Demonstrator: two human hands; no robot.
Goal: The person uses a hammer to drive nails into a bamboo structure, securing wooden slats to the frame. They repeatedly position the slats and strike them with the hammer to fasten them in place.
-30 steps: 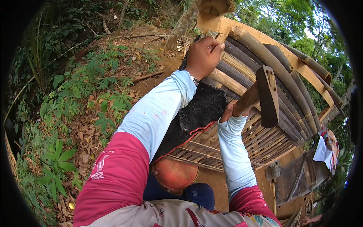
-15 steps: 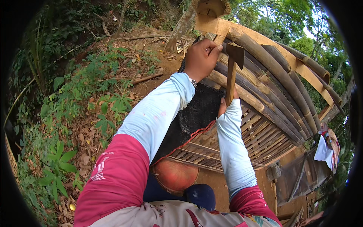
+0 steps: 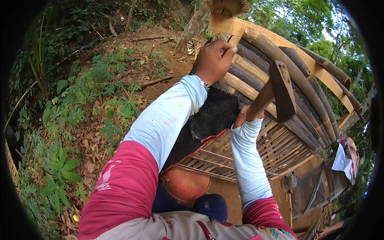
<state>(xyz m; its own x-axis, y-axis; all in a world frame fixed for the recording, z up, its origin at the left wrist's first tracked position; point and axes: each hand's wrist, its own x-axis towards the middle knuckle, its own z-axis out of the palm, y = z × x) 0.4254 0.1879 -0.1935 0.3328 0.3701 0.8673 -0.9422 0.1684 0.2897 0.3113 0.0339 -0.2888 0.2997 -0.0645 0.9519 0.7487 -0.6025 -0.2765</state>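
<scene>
My right hand [image 3: 243, 116] is wrapped round the wooden handle of a hatchet [image 3: 284, 90]. Its broad, dark metal head is raised, tilted to the right above the bamboo poles [image 3: 252, 76]. Up at the far corner of the frame, my left hand [image 3: 216, 60] is closed in a pinch with thumb and fingertips together. What it pinches, if anything, is too small or hidden to name. It lies against the ends of the poles, just below a pale wooden beam [image 3: 276, 38]. Black mesh cloth with a red edge [image 3: 212, 114] hangs beneath both arms.
Below me is a round, reddish seat-like object [image 3: 187, 185], by my dark-trousered legs. A slatted bamboo rack [image 3: 218, 158] spans the middle. Leafy plants [image 3: 62, 176] and dry leaves cover the slope at left. Plastic sheeting [image 3: 318, 186] hangs at right, near part of another person's arm [image 3: 334, 228].
My right hand has swung the hatchet from upright beside my left hand to the right, tipping its head nearer to me. My left hand stays almost in place.
</scene>
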